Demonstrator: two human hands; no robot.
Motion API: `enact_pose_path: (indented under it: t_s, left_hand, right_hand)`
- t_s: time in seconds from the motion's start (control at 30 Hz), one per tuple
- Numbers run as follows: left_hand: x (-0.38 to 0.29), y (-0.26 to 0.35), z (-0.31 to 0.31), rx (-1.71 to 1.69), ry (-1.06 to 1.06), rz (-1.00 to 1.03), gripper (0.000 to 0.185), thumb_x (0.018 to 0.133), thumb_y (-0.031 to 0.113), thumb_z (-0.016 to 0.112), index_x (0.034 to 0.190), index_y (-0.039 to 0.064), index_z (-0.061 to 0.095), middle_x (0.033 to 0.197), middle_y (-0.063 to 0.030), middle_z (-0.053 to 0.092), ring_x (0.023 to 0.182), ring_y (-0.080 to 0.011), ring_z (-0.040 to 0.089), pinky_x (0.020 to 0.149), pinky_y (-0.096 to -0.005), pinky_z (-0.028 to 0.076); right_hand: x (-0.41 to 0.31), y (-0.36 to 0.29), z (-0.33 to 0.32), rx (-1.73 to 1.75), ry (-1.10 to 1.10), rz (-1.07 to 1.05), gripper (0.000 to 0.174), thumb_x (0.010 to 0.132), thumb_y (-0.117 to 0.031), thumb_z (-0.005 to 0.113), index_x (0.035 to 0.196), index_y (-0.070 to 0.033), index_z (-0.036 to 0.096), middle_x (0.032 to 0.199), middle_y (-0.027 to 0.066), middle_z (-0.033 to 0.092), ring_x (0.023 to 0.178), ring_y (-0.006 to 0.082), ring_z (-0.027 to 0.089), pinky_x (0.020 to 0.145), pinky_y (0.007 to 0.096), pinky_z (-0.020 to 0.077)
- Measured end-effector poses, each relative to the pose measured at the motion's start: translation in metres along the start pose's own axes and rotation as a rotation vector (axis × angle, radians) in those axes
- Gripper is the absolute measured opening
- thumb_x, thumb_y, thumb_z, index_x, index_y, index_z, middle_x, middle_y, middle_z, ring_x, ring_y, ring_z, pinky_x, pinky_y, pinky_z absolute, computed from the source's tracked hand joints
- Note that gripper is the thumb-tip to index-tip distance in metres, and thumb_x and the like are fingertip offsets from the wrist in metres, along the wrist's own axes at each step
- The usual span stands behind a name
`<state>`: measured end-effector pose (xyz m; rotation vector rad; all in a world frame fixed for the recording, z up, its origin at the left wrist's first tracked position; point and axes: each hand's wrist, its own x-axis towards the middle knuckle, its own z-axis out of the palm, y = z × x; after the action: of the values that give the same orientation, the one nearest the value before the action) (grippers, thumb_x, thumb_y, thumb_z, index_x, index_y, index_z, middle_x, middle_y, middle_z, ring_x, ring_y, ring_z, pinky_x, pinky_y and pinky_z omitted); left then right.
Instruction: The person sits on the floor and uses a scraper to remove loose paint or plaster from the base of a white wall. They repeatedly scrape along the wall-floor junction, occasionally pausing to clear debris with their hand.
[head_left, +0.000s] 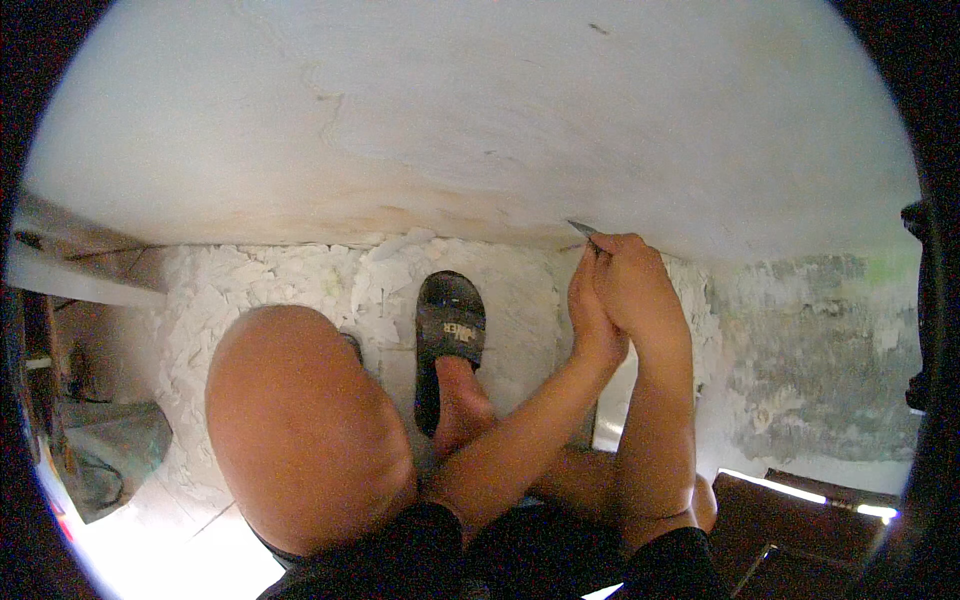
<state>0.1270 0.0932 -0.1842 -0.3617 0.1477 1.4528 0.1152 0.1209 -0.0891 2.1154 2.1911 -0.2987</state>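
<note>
My right hand (637, 281) is closed around a dark, pointed metal blade (581, 227), likely a scraper or knife, whose handle is hidden in the grip. The blade's tip points up and left, at the lower part of the pale plastered wall (480, 127). Against the right hand, on its left side, lies my left hand (594, 300), fingers bent upward near the base of the blade. Whether the left hand also grips the tool cannot be told. Faint brownish stains run along the wall's foot, left of the blade.
Flakes of peeled paint or plaster (300, 270) litter the floor along the wall. A black slide sandal (450, 319) is on my foot, between my knees. At right stands a greyish, mottled wall (817, 360), with brown panels (795, 525) below it. A grey bag or cloth (112, 450) lies at left.
</note>
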Motion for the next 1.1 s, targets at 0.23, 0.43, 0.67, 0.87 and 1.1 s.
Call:
enact_pose_path:
  t_s: [0.23,0.43,0.67,0.87,1.1]
  left_hand:
    - [0.0,0.005,-0.003,0.23,0.017,0.123,0.034,0.098,0.033,0.039,0.109,0.006,0.057,0.102,-0.0073,0.061,0.094,-0.0186,0.058,0.081,-0.0326,0.047]
    - [0.003,0.011,-0.002,0.111,0.029,0.092,0.027,0.096,0.03,0.048,0.104,0.006,0.059,0.094,-0.0053,0.062,0.084,-0.018,0.06,0.073,-0.0328,0.049]
    - [0.006,0.013,-0.007,0.164,0.157,0.084,0.019,0.092,0.023,0.058,0.103,0.007,0.06,0.091,-0.0052,0.063,0.082,-0.0197,0.061,0.07,-0.0344,0.051]
    - [0.038,0.009,-0.02,-0.005,0.133,-0.021,0.016,0.09,0.019,0.06,0.101,0.007,0.061,0.092,-0.0046,0.063,0.083,-0.0196,0.062,0.07,-0.0334,0.051]
    - [0.057,-0.008,-0.074,0.061,0.178,-0.046,0.018,0.09,0.018,0.059,0.102,0.005,0.061,0.095,-0.0051,0.063,0.086,-0.0212,0.062,0.072,-0.0342,0.051]
  right_hand:
    - [0.003,0.005,0.006,0.061,0.02,-0.003,0.031,0.083,-0.017,0.053,0.106,0.0,0.067,0.102,0.0293,0.062,0.096,0.0428,0.062,0.088,0.0449,0.0486]
    - [0.003,0.004,0.012,0.062,0.011,0.031,0.029,0.085,-0.019,0.054,0.101,0.001,0.068,0.101,0.0268,0.064,0.095,0.0423,0.062,0.086,0.0465,0.0491]
    - [0.016,0.016,0.026,0.102,0.08,0.031,0.026,0.085,-0.017,0.057,0.092,0.006,0.067,0.098,0.0281,0.064,0.092,0.0423,0.063,0.084,0.046,0.0499]
    - [0.042,0.02,0.023,-0.028,-0.081,-0.043,0.03,0.082,-0.014,0.058,0.104,0.007,0.062,0.105,0.0285,0.063,0.096,0.0429,0.063,0.083,0.0462,0.0514]
    - [0.058,0.06,0.075,-0.084,-0.289,-0.056,0.033,0.081,-0.018,0.06,0.103,0.005,0.064,0.113,0.0283,0.06,0.103,0.0416,0.061,0.088,0.0452,0.05]
